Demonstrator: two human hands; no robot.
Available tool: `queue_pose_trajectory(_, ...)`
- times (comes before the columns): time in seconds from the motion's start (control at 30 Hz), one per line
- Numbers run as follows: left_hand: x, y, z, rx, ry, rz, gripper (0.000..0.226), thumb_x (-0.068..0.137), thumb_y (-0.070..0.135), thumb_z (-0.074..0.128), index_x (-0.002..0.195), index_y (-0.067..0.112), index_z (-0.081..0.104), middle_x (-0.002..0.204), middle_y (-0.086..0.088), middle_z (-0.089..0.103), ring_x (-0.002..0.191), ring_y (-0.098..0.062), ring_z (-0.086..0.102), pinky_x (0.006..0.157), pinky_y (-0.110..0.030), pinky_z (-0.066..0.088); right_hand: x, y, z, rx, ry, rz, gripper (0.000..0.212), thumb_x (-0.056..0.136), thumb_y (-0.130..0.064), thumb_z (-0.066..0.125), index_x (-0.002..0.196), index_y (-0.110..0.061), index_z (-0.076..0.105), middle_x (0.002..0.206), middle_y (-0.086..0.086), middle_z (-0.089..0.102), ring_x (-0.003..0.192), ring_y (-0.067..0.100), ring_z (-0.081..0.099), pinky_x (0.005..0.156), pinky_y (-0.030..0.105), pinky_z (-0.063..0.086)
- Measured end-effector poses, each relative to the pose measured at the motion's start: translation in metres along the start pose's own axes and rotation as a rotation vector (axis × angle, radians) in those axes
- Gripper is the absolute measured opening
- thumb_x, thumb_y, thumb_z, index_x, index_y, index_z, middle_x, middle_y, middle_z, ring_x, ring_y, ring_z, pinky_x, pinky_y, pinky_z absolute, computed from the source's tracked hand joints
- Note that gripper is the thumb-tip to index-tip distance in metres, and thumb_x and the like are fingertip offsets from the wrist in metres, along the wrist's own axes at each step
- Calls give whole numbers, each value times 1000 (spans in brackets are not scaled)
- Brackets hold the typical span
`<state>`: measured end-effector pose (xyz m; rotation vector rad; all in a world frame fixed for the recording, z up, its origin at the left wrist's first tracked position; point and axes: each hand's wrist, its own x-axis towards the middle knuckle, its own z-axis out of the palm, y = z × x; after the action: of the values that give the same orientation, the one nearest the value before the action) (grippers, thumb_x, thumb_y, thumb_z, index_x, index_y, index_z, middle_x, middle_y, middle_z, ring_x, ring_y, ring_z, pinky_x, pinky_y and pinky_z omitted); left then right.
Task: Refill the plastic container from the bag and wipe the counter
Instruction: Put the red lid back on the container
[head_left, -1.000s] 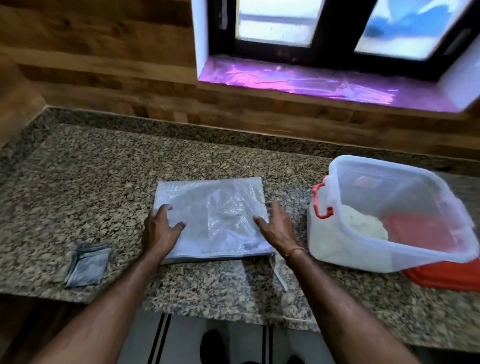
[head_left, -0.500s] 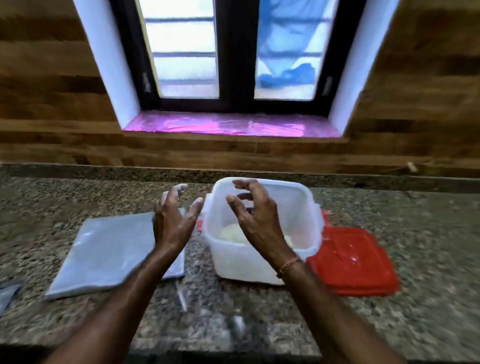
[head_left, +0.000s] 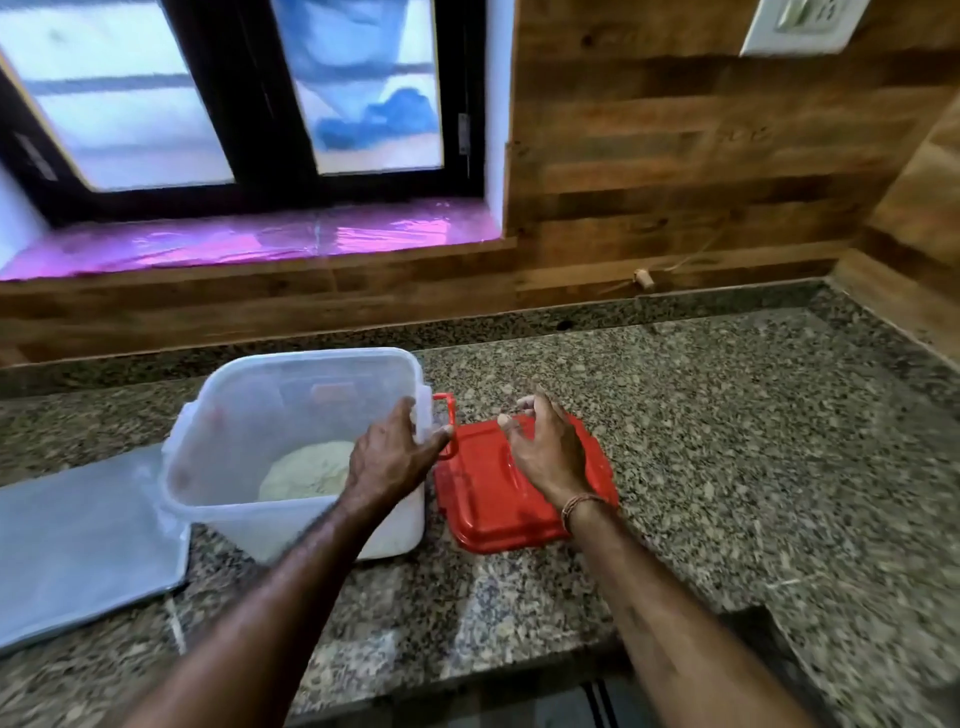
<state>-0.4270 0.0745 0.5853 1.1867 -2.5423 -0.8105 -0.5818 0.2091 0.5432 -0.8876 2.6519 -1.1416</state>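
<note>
A clear plastic container (head_left: 244, 415) stands open on the granite counter (head_left: 727, 441), with a mound of white flour (head_left: 306, 470) at its bottom. Its red lid (head_left: 483, 499) lies flat just to its right. The flattened plastic bag (head_left: 78, 535) rests on the counter to the left, partly under the container's corner. My left hand (head_left: 387, 460) hovers by the container's right wall near the red clip (head_left: 448, 415), fingers apart, holding nothing. My right hand (head_left: 545, 452) is spread over the red lid, fingertips at its far edge, not clearly gripping it.
A window with a pink-lined sill (head_left: 249, 239) sits behind the counter, set in a wooden wall. A socket plate (head_left: 800, 26) is at the upper right. The counter turns a corner at the right, and its front edge (head_left: 467, 675) runs below my forearms.
Both hands left the bag and moved right, past the container's front. My left hand now sits by its right wall and my right hand over the red lid. The view has swung right.
</note>
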Motion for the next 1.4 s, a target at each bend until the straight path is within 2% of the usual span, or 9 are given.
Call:
queue_pose_trajectory(0.2,-1,7,6,14,144,7,66,88,54,68,141,20,52,125,-8,72,112,-32,67,84,-39,51,18,70,10,-208,-218,311,78,80,-67,66,142,-26,41,143,10,46,131,33,45,105,49,42)
queue_pose_trajectory(0.33,4,7,10,8,192,-3,67,87,55,70,140,18,56,122,-9,73,112,-32,67,86,-39,51,35,117,17,-270,-238,555,107,64,-74,77,146,-25,27,141,19,42,126,39,46,102,52,41)
queue_pose_trajectory(0.47,11,10,10,-9,211,-29,70,86,54,71,142,15,55,121,-11,73,113,-31,66,88,-38,50,40,129,29,-269,-282,579,117,60,-68,83,151,-26,24,141,18,41,128,40,45,103,55,40)
queue_pose_trajectory(0.67,13,16,10,4,207,-60,66,87,50,72,141,15,57,120,-12,73,113,-31,66,89,-36,49,40,126,37,-192,-227,623,104,53,-68,86,133,-22,38,132,15,41,119,39,48,94,55,48)
queue_pose_trajectory(0.8,14,15,10,4,192,-73,67,87,51,71,141,14,57,119,-12,73,112,-31,66,89,-37,49,47,145,32,259,-111,773,83,48,-63,91,111,-18,60,120,10,55,101,34,61,87,54,58)
queue_pose_trajectory(0.97,14,13,9,24,165,-63,70,88,54,69,143,12,54,119,-13,72,113,-32,65,88,-37,49,36,145,4,802,-126,813,39,72,-17,89,105,-10,70,101,18,77,86,34,76,75,53,63)
queue_pose_trajectory(1.07,13,13,8,26,158,-60,71,89,55,68,144,13,53,120,-12,72,113,-31,65,87,-36,49,31,150,-17,912,-80,853,52,68,-19,91,113,-17,64,105,17,74,93,38,74,77,64,59)
queue_pose_trajectory(1.2,9,17,5,31,142,-63,69,90,61,63,141,15,55,122,-11,72,113,-31,66,84,-35,48,28,157,-53,1040,-67,891,63,67,-28,91,124,-15,68,111,20,75,98,39,73,68,53,61)
queue_pose_trajectory(1.4,6,21,-13,-322,100,-66,69,93,69,47,142,21,55,134,-8,66,117,-25,65,96,-37,47,35,112,-90,1141,-103,723,61,73,-32,87,129,-18,66,119,20,73,110,40,70,88,64,56)
